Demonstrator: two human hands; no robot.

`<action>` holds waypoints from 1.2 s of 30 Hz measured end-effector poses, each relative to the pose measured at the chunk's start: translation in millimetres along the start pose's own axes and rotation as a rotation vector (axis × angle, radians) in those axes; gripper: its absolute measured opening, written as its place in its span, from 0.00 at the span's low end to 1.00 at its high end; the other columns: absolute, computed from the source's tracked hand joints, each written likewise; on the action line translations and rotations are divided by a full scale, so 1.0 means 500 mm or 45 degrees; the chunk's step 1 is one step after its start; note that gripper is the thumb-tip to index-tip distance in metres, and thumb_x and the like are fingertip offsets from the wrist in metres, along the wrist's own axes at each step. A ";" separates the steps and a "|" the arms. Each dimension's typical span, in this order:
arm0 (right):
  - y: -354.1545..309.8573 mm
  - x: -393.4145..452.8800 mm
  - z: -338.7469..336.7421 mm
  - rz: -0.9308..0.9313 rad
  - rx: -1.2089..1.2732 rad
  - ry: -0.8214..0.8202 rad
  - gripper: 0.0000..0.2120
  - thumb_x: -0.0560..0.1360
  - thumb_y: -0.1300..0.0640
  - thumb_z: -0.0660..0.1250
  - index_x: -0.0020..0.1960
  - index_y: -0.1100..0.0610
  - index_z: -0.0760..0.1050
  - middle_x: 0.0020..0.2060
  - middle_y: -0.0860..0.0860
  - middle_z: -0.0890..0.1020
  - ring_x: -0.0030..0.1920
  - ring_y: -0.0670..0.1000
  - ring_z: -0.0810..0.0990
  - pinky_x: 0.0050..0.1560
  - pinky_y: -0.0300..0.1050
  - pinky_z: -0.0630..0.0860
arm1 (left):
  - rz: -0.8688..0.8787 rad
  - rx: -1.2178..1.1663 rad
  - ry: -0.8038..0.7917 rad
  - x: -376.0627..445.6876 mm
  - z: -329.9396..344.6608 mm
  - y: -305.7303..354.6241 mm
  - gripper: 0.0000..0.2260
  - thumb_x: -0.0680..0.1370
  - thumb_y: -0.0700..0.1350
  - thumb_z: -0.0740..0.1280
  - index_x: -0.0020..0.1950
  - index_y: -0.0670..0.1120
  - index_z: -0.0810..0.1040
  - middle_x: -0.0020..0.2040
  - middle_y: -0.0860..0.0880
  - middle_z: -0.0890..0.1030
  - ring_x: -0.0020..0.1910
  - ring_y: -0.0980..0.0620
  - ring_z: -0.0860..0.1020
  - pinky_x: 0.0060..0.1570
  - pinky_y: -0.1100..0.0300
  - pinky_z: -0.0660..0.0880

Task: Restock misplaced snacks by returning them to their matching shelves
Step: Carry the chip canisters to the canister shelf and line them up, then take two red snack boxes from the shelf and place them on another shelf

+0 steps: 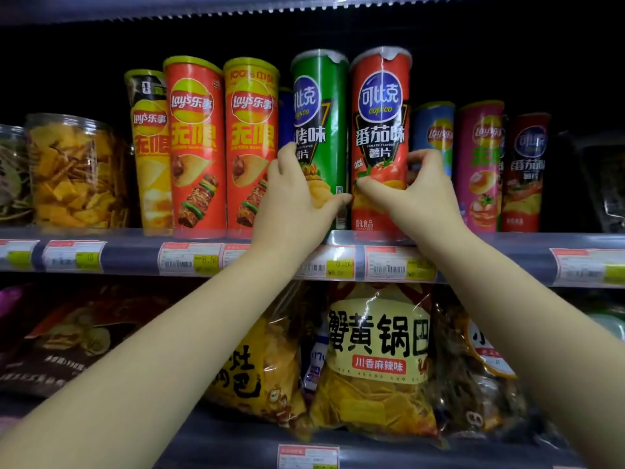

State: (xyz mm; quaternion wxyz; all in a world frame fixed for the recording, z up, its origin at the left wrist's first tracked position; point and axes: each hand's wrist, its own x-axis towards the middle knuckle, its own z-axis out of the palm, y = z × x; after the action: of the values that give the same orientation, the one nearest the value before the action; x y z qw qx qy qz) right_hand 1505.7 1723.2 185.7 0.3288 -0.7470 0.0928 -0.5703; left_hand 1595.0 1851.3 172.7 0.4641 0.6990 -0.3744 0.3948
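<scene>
Two cans at once: my left hand (293, 194) is gripping the green can (319, 130), my right hand (421, 194) the red can (380, 137), steadying both upright at the shelf edge (473, 255) among matching tubes.

Both forearms are bare. The left hand (291, 194) wears nothing. The right hand (422, 194) is bare too.

A dim shop shelf unit (135, 257) with grey rails, paper price tags (189, 258), black back wall.
</scene>
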 end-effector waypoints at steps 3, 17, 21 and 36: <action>0.002 0.000 0.000 0.012 0.004 -0.011 0.34 0.65 0.45 0.76 0.62 0.57 0.64 0.58 0.54 0.77 0.58 0.53 0.77 0.59 0.54 0.75 | 0.045 0.075 0.039 -0.005 0.003 -0.002 0.43 0.71 0.58 0.73 0.76 0.41 0.56 0.72 0.43 0.66 0.68 0.45 0.69 0.51 0.69 0.58; -0.032 -0.033 0.001 -0.032 -0.213 0.142 0.36 0.66 0.44 0.75 0.65 0.60 0.64 0.62 0.56 0.71 0.63 0.54 0.70 0.60 0.40 0.67 | 0.025 0.037 -0.102 -0.016 -0.007 0.015 0.39 0.79 0.54 0.64 0.79 0.39 0.44 0.80 0.41 0.50 0.78 0.45 0.52 0.73 0.59 0.53; -0.051 -0.112 -0.053 -0.303 -0.186 0.271 0.25 0.72 0.50 0.70 0.63 0.59 0.67 0.58 0.54 0.72 0.58 0.49 0.71 0.56 0.30 0.66 | 0.189 -0.066 -0.015 -0.069 -0.043 0.033 0.35 0.79 0.51 0.64 0.79 0.41 0.49 0.80 0.44 0.54 0.78 0.48 0.53 0.75 0.58 0.52; 0.087 -0.428 -0.387 0.246 -0.552 0.166 0.15 0.74 0.51 0.69 0.59 0.52 0.72 0.46 0.45 0.82 0.46 0.40 0.80 0.48 0.35 0.76 | 0.551 -0.694 -0.689 -0.373 0.110 0.176 0.15 0.76 0.50 0.66 0.62 0.50 0.75 0.53 0.55 0.79 0.50 0.56 0.78 0.49 0.61 0.76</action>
State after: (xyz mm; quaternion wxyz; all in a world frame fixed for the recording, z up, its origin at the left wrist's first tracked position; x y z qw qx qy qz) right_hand 1268.2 1725.4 16.2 0.2073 -0.7492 0.3051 -0.5501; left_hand 1451.8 1803.1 21.7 0.4235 0.5347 -0.7106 0.1724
